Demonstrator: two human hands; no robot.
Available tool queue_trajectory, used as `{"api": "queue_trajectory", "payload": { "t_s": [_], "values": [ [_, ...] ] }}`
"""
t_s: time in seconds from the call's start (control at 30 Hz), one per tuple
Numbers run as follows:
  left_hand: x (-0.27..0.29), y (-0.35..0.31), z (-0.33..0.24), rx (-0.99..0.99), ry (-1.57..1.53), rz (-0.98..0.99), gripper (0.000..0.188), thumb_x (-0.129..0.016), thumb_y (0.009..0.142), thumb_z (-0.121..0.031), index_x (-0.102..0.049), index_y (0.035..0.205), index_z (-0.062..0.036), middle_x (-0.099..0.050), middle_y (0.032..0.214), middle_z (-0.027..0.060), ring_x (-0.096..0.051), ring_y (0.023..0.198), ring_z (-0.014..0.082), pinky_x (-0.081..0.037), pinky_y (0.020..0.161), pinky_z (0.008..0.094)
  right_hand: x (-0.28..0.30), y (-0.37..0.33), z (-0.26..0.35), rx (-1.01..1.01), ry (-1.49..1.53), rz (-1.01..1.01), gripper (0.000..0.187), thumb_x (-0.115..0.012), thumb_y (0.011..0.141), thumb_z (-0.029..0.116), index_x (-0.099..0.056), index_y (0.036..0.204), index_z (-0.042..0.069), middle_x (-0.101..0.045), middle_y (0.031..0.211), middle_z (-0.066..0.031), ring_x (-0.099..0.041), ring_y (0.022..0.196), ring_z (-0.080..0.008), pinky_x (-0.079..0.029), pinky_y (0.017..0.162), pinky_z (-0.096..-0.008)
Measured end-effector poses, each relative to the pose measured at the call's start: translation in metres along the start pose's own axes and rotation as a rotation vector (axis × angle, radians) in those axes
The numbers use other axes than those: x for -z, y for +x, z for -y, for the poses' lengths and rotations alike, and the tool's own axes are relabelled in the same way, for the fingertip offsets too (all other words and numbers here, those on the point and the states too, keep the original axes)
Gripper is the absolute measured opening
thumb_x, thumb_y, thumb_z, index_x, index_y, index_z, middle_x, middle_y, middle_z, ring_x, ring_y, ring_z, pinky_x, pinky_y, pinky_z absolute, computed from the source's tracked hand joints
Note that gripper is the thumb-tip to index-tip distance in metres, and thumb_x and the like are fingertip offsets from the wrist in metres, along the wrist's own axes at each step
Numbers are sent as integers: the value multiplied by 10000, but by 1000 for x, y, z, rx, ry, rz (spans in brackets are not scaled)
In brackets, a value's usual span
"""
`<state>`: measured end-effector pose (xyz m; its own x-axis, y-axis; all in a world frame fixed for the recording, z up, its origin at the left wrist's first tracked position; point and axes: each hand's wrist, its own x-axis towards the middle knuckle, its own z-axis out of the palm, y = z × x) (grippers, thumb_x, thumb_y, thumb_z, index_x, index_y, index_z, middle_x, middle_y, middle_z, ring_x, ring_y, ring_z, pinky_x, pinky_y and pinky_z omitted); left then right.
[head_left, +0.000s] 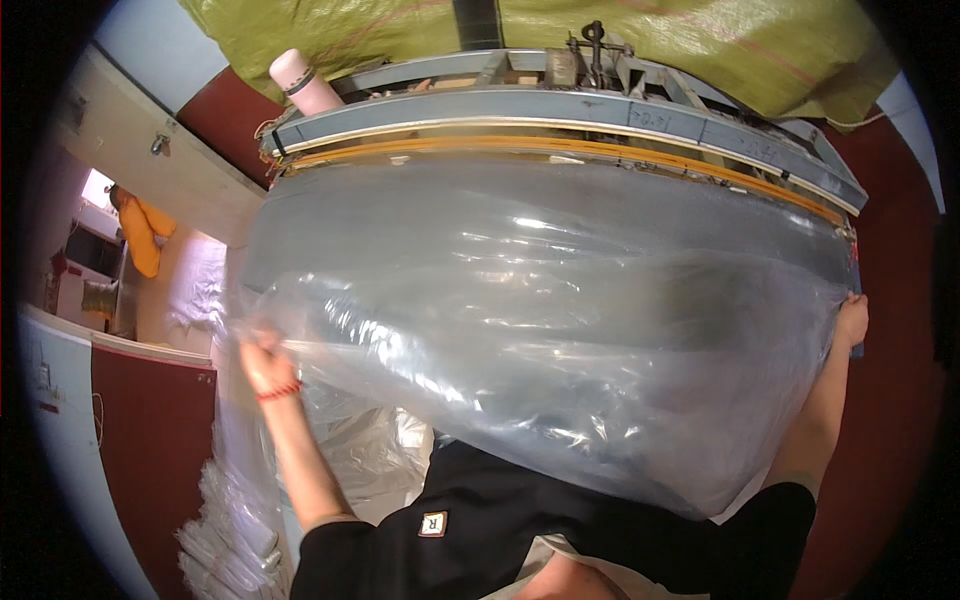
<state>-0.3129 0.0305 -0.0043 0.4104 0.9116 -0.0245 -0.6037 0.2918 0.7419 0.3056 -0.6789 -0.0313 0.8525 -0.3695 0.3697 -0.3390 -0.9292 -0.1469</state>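
A wide sheet of clear plastic film [560,390] spreads over a grey work surface [400,195] in front of me, creased and shiny. My left hand [264,365], with a red cord round the wrist, is closed on the film's left edge; motion blurs it slightly. At the far right, my right hand [853,320] has its fingers curled at the film's right edge, by the corner of the work surface. The film's near edge sags against my black shirt. Whether the film is one layer or more, I cannot tell.
Behind the film runs a grey metal frame [500,107] with an orange strip [560,147] and a clamp [594,45]. A pink bottle [300,80] stands at its left end. Stacked plastic film [230,540] lies low on the left, near a doorway. Yellow-green sheeting [680,50] hangs behind.
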Motion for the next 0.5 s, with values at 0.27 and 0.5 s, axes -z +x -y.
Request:
{"api": "queue_trajectory", "payload": {
  "t_s": [0.27,0.5],
  "values": [
    [-141,118,-93,-1129,2100,-396,276,-521,820,-308,-551,791,-36,-553,655,139,-546,606,292,-423,524,375,-5,7,-5,63,51,-4,316,-448,826,404,-533,951,126,-599,920,-121,-555,854,-353,-433,674,-441],
    [-196,57,54,-837,1651,682,222,-566,743,-90,-560,964,-62,-567,978,116,-524,959,264,-429,779,348,0,1,-9,24,66,-29,312,-441,840,383,-523,939,99,-593,926,-126,-549,862,-342,-427,673,-429]
  ]
}}
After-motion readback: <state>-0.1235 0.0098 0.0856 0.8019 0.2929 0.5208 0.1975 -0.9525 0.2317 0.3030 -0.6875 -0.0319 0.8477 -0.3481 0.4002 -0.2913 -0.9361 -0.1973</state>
